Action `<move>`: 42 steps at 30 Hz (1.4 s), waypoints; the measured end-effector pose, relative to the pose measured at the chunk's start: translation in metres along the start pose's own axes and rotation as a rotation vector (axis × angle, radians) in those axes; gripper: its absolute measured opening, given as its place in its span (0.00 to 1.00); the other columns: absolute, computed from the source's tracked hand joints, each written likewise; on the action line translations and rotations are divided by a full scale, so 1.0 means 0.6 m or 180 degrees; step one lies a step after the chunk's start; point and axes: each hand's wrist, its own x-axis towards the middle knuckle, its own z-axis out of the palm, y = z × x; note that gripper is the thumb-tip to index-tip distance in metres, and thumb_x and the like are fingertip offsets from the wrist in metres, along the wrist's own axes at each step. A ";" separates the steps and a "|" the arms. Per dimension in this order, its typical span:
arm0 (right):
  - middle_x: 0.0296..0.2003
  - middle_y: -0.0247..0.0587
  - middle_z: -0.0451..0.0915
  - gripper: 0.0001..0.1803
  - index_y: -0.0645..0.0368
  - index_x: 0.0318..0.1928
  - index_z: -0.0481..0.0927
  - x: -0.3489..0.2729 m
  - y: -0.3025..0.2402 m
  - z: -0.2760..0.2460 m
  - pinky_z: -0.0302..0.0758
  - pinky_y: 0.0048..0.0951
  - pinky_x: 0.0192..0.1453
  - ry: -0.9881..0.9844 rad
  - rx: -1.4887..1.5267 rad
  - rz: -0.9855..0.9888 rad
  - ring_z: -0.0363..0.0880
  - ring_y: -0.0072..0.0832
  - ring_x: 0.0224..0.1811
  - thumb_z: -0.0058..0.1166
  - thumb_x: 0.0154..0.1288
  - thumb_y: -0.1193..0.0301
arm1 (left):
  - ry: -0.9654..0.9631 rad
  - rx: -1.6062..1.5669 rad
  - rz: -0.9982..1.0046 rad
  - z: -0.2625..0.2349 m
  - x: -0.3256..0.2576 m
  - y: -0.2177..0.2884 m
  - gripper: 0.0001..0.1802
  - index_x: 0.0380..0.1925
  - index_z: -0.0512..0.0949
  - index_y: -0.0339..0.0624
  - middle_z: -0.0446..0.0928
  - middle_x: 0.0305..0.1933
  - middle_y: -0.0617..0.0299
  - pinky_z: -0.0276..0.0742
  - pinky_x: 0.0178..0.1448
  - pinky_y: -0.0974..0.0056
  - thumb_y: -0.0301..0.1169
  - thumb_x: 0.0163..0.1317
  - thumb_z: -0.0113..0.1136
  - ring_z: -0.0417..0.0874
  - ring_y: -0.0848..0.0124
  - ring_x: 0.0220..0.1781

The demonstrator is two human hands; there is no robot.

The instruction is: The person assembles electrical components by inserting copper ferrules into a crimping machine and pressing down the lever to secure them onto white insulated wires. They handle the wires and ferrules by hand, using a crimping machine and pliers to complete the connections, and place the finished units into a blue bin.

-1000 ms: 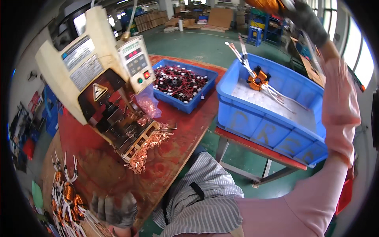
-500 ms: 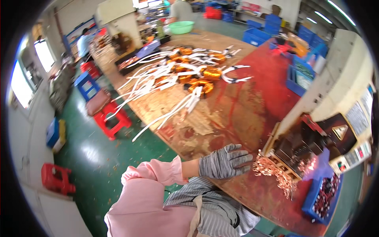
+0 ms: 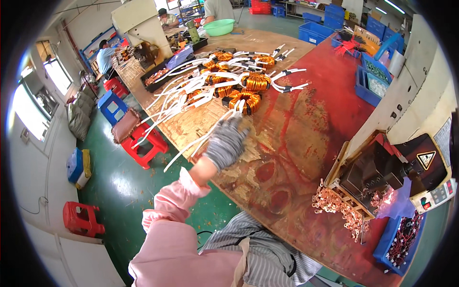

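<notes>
The left hand (image 3: pixel 224 143), in a grey streaked knit glove, reaches over the wooden worktable with worn red paint (image 3: pixel 306 143). Its fingers point toward the nearest ring-shaped coil of orange copper wire (image 3: pixel 244 102) and overlap that coil's long white insulated leads (image 3: pixel 191 146); the fingers are slightly blurred, and whether they are closed on the leads or merely above them cannot be determined. The coil lies at the near side of a pile of similar wound coils (image 3: pixel 256 81) on the tabletop. The right hand is out of view, its fingers unassessable. Loose copper terminals (image 3: pixel 330 203) lie beside the cream-coloured press machine (image 3: pixel 406 103), well apart from the glove.
</notes>
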 end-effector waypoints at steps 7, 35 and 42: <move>0.37 0.49 0.77 0.14 0.58 0.44 0.73 -0.022 -0.013 0.012 0.73 0.43 0.41 0.0076 0.0024 0.0024 0.76 0.44 0.37 0.53 0.57 0.70 | -0.0181 -0.0182 -0.0255 -0.002 0.154 -0.098 0.30 0.57 0.67 0.46 0.65 0.60 0.49 0.60 0.64 0.51 0.42 0.55 0.57 0.65 0.51 0.62; 0.39 0.47 0.77 0.12 0.58 0.42 0.75 -0.017 -0.237 0.062 0.73 0.42 0.45 0.0089 0.0621 -0.1780 0.75 0.44 0.40 0.55 0.57 0.71 | -0.0279 -0.0273 0.0088 -0.090 0.253 -0.084 0.37 0.57 0.68 0.51 0.76 0.49 0.50 0.73 0.51 0.56 0.44 0.43 0.65 0.78 0.54 0.47; 0.35 0.45 0.75 0.10 0.57 0.39 0.73 -0.021 -0.231 0.074 0.71 0.43 0.43 0.0181 0.0717 -0.1854 0.73 0.43 0.37 0.55 0.56 0.71 | -0.0871 -0.1741 0.0240 -0.184 0.163 -0.048 0.29 0.46 0.75 0.45 0.79 0.40 0.50 0.75 0.47 0.59 0.50 0.46 0.65 0.80 0.56 0.43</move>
